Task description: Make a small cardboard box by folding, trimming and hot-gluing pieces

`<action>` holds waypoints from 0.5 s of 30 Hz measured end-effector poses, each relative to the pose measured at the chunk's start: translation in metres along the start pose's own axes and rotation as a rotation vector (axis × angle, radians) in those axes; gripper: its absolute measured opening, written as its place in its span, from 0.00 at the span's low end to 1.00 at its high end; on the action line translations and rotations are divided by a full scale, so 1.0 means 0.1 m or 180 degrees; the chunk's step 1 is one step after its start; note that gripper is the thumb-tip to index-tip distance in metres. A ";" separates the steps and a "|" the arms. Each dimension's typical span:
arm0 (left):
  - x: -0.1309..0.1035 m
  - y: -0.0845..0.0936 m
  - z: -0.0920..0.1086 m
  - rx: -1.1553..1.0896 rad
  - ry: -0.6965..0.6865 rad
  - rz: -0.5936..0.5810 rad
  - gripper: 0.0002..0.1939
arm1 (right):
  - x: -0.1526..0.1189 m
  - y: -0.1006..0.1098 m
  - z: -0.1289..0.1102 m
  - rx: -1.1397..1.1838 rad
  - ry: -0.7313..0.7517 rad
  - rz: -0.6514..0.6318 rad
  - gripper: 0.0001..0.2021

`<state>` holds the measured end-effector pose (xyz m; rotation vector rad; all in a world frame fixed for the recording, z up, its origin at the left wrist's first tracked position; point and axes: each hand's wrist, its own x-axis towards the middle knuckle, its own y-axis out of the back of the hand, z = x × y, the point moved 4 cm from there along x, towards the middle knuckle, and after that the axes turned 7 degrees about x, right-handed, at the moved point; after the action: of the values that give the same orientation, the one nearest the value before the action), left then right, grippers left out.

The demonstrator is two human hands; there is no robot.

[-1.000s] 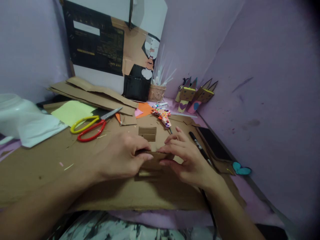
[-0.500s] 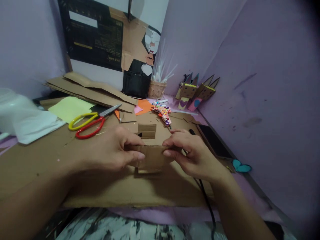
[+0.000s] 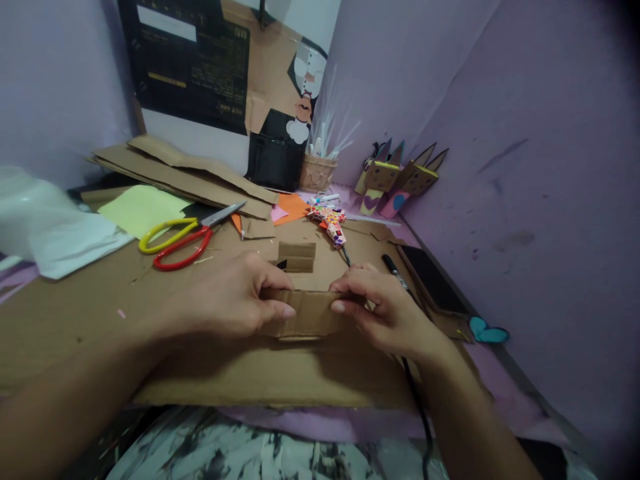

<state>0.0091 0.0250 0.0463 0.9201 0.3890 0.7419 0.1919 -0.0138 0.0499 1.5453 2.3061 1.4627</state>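
Folded scrap (image 3: 297,258) just beyond strip (image 3: 313,312); glue gun (image 3: 334,229) farther back, right. Scissors (image 3: 183,259) at left. Marker (image 3: 395,269) and phone (image 3: 434,280) beyond right hand (image 3: 383,307). Cable (image 3: 421,403) partly hidden by right forearm. Strip's ends covered by hands; contact with base sheet (image 3: 215,385) beneath cannot be told. Left hand (image 3: 240,293): thumb and fingers pinching strip's left end. Right hand: same pinch, right end. Strip upright between.

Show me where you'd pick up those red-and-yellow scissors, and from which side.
Probably by the handle loops, coming from the near left: they lie toward that side, while the blades point away to the right.
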 end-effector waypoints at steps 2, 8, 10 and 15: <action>0.00 -0.03 0.00 -0.0091 0.0121 -0.0249 0.09 | 0.00 -0.01 0.01 -0.0023 -0.0014 -0.0028 0.03; 0.00 -0.07 0.01 -0.0257 0.0257 -0.0463 0.09 | -0.01 -0.04 0.03 -0.0040 -0.0071 -0.0072 0.03; 0.00 -0.08 0.01 -0.0222 0.0251 -0.0454 0.10 | -0.02 -0.05 0.03 -0.0037 -0.0071 -0.0101 0.03; 0.01 -0.11 -0.01 -0.0109 0.0218 -0.0561 0.08 | -0.03 -0.07 0.04 -0.0033 -0.0134 -0.0164 0.03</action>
<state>0.0141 0.0221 0.0368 0.8183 0.5096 0.6176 0.1906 -0.0141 0.0416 1.4875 2.2933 1.4145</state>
